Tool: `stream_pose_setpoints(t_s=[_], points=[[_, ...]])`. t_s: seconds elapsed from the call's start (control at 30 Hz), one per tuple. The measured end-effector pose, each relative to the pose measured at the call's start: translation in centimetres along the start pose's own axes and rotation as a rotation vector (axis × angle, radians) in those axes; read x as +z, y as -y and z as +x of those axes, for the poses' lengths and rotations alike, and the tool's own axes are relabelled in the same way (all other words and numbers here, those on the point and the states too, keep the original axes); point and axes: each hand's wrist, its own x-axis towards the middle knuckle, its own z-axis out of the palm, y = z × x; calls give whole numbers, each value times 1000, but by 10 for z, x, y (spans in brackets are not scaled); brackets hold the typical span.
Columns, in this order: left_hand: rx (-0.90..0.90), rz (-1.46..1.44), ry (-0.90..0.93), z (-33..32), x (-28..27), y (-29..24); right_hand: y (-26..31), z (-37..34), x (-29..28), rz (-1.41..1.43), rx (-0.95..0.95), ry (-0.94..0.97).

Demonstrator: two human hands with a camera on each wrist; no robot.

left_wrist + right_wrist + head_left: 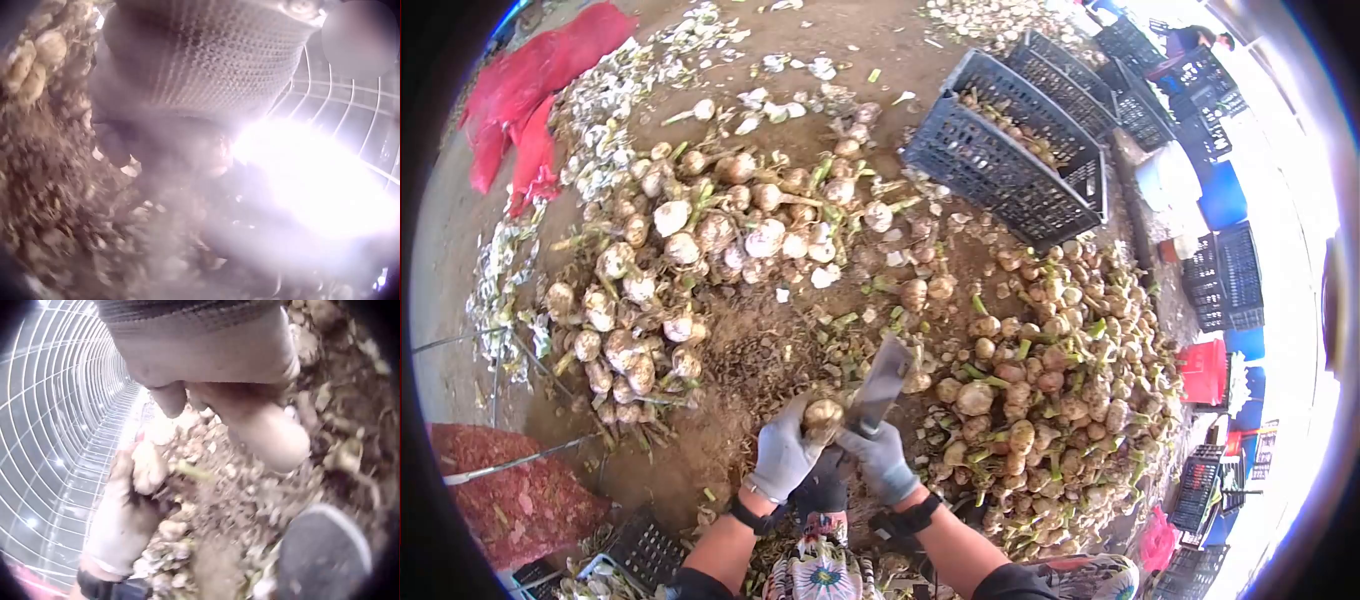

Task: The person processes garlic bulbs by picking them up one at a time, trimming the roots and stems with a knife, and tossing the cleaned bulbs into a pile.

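In the head view my left hand (783, 452), in a pale work glove, grips a garlic bulb (824, 418) in front of my knees. Close beside it, my gloved right hand (882, 465) holds a broad-bladed knife (884, 378), its blade angled up and away from me. The right wrist view has the right glove (206, 350) at the top, with the left hand (119, 528) and its garlic bulb (149, 467) lower left; the knife's blade is hidden there. Glare covers much of the left wrist view below the knit glove (200, 62).
Heaped garlic (1060, 380) lies to my right, and stemmed garlic bulbs (700, 230) spread ahead to the left. A black plastic crate (1010, 150) stands beyond. A red mesh sack (510, 490) sits at left; red cloth (550, 70) lies far left. Peelings litter the dirt ground (730, 420).
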Motion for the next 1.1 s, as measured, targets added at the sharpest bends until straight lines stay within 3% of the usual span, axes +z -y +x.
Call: stream_pose_setpoints(t_s=[0.07, 0.1, 0.13, 0.17, 0.2, 0.3, 0.37, 0.4, 0.43, 0.47, 0.5, 0.57, 0.63, 0.7, 0.73, 0.77, 0.8, 0.83, 0.9, 0.93, 0.97, 1.03, 1.07, 1.1], points=[[29, 217, -21, -10, -6, -12, -2, 0, 7, 33, 3, -29], [39, 207, -11, -15, -6, -9, -3, 0, 11, 205, 70, -64], [9, 62, 19, -21, -6, -6, -4, -1, 14, 377, 135, -98], [-22, -83, 53, -26, -4, -4, -5, -1, 15, 378, 128, -117], [-326, -584, 102, -28, 1, -3, -6, -1, 15, 280, 156, -54], [-464, -812, 95, -27, -1, 0, -10, 9, 14, 111, 200, 25], [-455, -778, 71, -27, 1, 5, -1, 15, 17, -181, -160, 51], [-407, -615, 89, -24, -2, 2, -3, 20, 17, -367, -333, 39], [-357, -450, 103, -20, -5, -2, -3, 24, 11, -366, -327, 27], [-430, -683, 103, -11, -7, -16, -4, 28, 9, -318, -287, 1], [-370, -561, 106, -8, -8, -17, -9, 31, 13, -263, -236, -6], [-301, -428, 59, -11, -5, -3, 4, 32, 2, -196, 30, -157], [-362, -472, 23, -9, -11, -5, 25, 15, 4, -364, -229, -197], [-390, -389, -13, -13, -20, -5, 25, -3, 1, -826, -405, -159], [-398, -389, 62, -16, -20, 0, 26, -10, 2, -819, -386, -137], [-398, -393, 143, -20, -18, 6, 28, -16, 1, -1033, -464, -35], [-219, -867, 230, -32, -4, 45, 29, -20, 3, -1243, -547, 68], [-230, -864, 229, -39, -2, 47, 29, -20, 4, -1237, -540, 73], [-543, -1304, 75, -52, 3, 49, 32, -16, 8, -1347, -592, 72], [-435, -978, 147, -43, -3, 37, 36, -16, 10, -1451, -467, 85], [-441, -976, 147, -43, -4, 35, 35, -15, 11, -1448, -464, 89], [-502, -1252, 63, -45, -4, 35, 32, -14, 13, -1420, -438, 139], [-372, -851, 89, -42, 0, 45, 36, -18, 18, -1427, -442, 164], [-375, -852, 89, -43, 0, 46, 36, -18, 19, -1427, -439, 165]])
